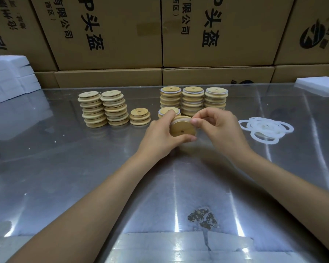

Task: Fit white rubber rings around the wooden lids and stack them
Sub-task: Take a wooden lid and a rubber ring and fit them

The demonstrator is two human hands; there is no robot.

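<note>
My left hand grips a round wooden lid with a small centre hole, tilted towards me above the table. A white rubber ring lies along the lid's upper edge, and my right hand pinches it there. Loose white rings lie in a pile to the right. Two tall stacks and one short stack of bare lids stand at the left. Three stacks of ringed lids stand behind my hands, with a short ringed stack partly hidden by my left fingers.
The metal table is shiny, with a worn patch near me. Cardboard boxes wall off the back edge. White foam blocks sit at the far left and a white foam sheet at the far right.
</note>
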